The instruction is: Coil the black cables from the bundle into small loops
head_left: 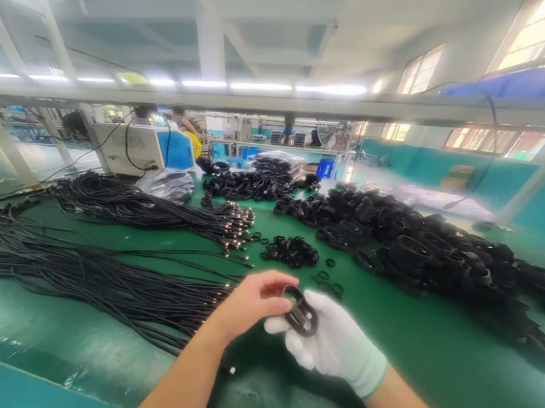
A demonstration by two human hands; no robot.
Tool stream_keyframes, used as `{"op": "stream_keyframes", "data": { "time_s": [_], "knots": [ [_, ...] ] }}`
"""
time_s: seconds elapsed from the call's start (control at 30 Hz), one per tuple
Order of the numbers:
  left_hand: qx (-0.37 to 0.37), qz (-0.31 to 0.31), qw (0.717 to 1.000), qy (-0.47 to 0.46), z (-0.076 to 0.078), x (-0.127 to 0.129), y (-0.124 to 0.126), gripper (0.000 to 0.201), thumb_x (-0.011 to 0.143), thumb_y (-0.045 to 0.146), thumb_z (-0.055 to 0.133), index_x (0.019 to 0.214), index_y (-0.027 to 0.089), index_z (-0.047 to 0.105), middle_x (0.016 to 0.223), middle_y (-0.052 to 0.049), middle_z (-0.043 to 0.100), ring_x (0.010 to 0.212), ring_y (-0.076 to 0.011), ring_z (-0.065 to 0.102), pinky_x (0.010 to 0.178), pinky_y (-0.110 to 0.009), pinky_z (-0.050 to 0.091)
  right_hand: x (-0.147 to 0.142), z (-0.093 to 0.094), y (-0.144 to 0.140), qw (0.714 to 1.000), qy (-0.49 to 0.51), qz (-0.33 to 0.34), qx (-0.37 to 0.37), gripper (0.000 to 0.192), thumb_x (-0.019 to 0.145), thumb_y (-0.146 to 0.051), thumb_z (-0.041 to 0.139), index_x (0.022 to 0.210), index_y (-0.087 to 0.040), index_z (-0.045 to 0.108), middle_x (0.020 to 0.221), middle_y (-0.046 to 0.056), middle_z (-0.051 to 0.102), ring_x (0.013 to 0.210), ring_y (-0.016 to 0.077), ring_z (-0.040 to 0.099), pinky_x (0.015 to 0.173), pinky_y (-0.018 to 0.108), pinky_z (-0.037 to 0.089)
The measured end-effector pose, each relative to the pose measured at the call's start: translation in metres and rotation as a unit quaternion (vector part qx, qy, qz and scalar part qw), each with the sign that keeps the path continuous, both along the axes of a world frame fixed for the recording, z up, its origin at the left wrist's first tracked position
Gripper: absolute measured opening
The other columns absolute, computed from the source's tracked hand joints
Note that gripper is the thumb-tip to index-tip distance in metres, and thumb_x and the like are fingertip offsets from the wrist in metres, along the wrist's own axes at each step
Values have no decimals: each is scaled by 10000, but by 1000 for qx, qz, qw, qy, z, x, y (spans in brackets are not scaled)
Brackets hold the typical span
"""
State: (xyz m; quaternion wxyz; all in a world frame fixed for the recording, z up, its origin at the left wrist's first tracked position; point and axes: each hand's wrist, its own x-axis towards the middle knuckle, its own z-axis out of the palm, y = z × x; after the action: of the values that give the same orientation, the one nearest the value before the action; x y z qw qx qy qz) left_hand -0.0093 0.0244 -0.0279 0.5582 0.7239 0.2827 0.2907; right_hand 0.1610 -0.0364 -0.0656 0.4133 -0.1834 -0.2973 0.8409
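Observation:
My bare left hand (251, 304) pinches the upper left rim of a black oval ring-shaped part (302, 316) between thumb and fingers. The part looks glossy and hollow, with a small pale spot low inside it. My right hand (332, 342), in a white glove, cradles the same part from below and from the right, its fingers curled around it. Just beyond my hands lies a small heap of black rings (291, 251) on the green table mat (398, 341), with a few loose rings beside it.
Bundles of black cables (78, 284) with metal tips cover the left side. A long pile of black oval parts (417, 249) runs along the right, and another pile (250, 183) sits farther back. A white and blue machine (141, 147) stands behind a plastic bag (168, 185). A person (198, 133) is in the background.

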Motion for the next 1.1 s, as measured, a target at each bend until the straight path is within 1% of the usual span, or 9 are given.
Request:
{"op": "stream_keyframes", "data": {
  "time_s": [0.13, 0.27, 0.37, 0.53, 0.73, 0.8, 0.9, 1.0, 1.1],
  "knots": [
    [19, 63, 997, 26, -8, 0, 2, 339, 674, 206, 671, 1013, 195, 668, 984, -37, 649, 923, -201, 576, 839, -315, 450, -6, -3, -1, 988, -82, -120, 59, 260, 832, -272, 560, 1053, -135, 562, 875, 54, 579, 654, 132, 592, 514, 239, 492],
    [47, 80, 995, 27, -7, 0, 0, 334, 655, 197, 692, 989, 207, 680, 971, -21, 642, 907, -182, 565, 847, -296, 434, -9, -4, -2, 989, -81, -115, 44, 168, 847, -219, 532, 989, -135, 560, 811, 33, 547, 581, 83, 535, 460, 188, 435],
    [56, 91, 994, 32, -7, 2, -2, 321, 654, 207, 696, 975, 213, 685, 959, -17, 643, 900, -179, 565, 838, -287, 434, -8, -4, 0, 987, -103, -115, 49, 221, 846, -278, 538, 1018, -138, 549, 822, 35, 542, 603, 94, 540, 475, 205, 450],
    [51, 125, 990, 31, -10, 1, -1, 309, 715, 294, 651, 1010, 207, 677, 1013, -34, 652, 920, -187, 574, 826, -286, 447, -6, 2, 2, 944, -259, -175, 104, 484, 720, -258, 686, 1150, -147, 492, 904, 63, 571, 680, 159, 603, 553, 288, 510],
    [27, 219, 975, 10, -10, -10, 9, 293, 825, 352, 496, 1004, 179, 649, 895, -31, 673, 724, -148, 578, 703, -273, 468, 2, 9, -1, 939, -262, -190, 113, 409, 750, -367, 631, 1077, -139, 542, 952, 81, 570, 725, 165, 611, 624, 324, 529],
    [28, 225, 973, 32, -11, -11, 10, 269, 807, 340, 518, 968, 168, 650, 870, -29, 671, 712, -151, 579, 694, -272, 465, 14, 13, 8, 885, -391, -215, 131, 420, 790, -405, 562, 1106, -131, 532, 905, 80, 584, 760, 181, 619, 658, 346, 538],
    [40, 207, 975, 65, -15, -7, 8, 248, 808, 342, 522, 943, 178, 650, 891, -30, 670, 783, -174, 598, 736, -282, 459, 47, 23, 37, 753, -576, -282, 145, 517, 791, -404, 542, 1219, -129, 458, 1017, 124, 602, 853, 216, 624, 738, 387, 527],
    [65, 181, 978, 82, -21, -1, 4, 215, 816, 331, 512, 918, 201, 649, 914, -20, 666, 844, -184, 601, 765, -281, 449, 90, 34, 76, 631, -674, -353, 152, 554, 771, -393, 561, 1264, -172, 437, 1226, 127, 528, 1086, 256, 527, 934, 415, 414],
    [89, 166, 976, 108, -27, 3, 4, 187, 821, 303, 497, 891, 218, 649, 891, -7, 658, 815, -176, 598, 730, -272, 442, 125, 42, 113, 508, -762, -367, 163, 559, 778, -370, 543, 1279, -140, 449, 1246, 141, 526, 1190, 295, 428, 1016, 426, 297]
  ]
}}
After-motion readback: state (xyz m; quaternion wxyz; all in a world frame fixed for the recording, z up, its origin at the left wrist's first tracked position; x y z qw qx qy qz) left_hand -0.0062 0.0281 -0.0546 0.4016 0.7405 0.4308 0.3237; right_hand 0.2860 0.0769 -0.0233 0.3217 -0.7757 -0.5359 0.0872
